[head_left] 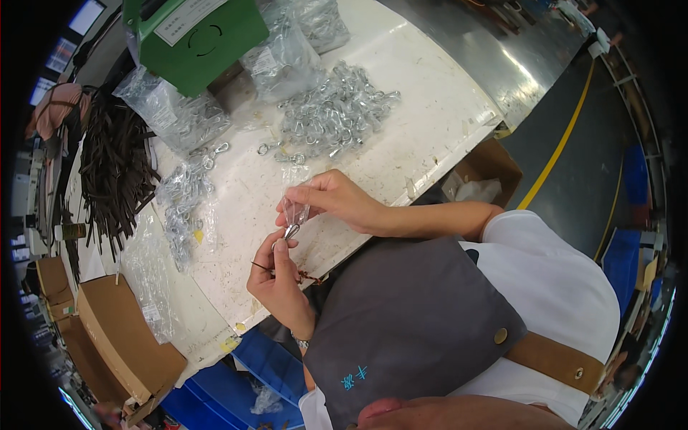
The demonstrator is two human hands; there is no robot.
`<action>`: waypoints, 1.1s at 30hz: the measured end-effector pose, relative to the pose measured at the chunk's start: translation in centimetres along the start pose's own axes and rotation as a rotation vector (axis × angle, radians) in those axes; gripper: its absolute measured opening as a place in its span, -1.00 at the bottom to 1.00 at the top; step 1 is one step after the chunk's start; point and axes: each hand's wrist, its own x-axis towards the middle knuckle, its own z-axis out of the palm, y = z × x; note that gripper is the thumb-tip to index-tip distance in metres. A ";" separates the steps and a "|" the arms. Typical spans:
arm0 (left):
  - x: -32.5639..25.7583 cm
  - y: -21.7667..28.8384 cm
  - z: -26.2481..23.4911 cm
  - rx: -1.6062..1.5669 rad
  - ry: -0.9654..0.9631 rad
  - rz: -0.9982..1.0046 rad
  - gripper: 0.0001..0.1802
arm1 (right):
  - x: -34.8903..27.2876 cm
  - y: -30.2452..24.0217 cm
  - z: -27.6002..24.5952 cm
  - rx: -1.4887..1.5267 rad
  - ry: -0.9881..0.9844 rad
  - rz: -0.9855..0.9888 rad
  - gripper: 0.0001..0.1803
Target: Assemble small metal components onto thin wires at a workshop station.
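My right hand (333,199) pinches a small clear plastic bag (294,210) by its top, over the white worktable (423,129). My left hand (278,276) holds a small silver metal clasp (290,231) at the bag's lower end, with a thin brown cord (304,275) trailing from the fingers. The two hands almost touch at the bag. A heap of loose silver metal clasps (333,111) lies further back on the table.
Clear bags of metal parts (175,115) and a string of small filled bags (183,208) lie to the left. A green box (197,32) stands at the back. A bundle of dark brown cords (115,168), cardboard boxes (118,344) and blue bins (261,373) sit around.
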 end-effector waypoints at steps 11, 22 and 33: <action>-0.3 -0.2 0.5 -0.051 -0.049 0.014 -0.75 | 0.3 0.5 0.0 -0.019 0.049 -0.083 -0.60; 0.4 -1.7 1.2 -0.117 0.033 0.054 -0.88 | -0.5 0.4 1.2 -0.089 -0.080 -0.179 -0.60; 0.8 -1.7 1.5 -0.176 0.017 -0.001 -0.86 | -0.8 0.7 1.2 0.077 -0.104 -0.064 -0.55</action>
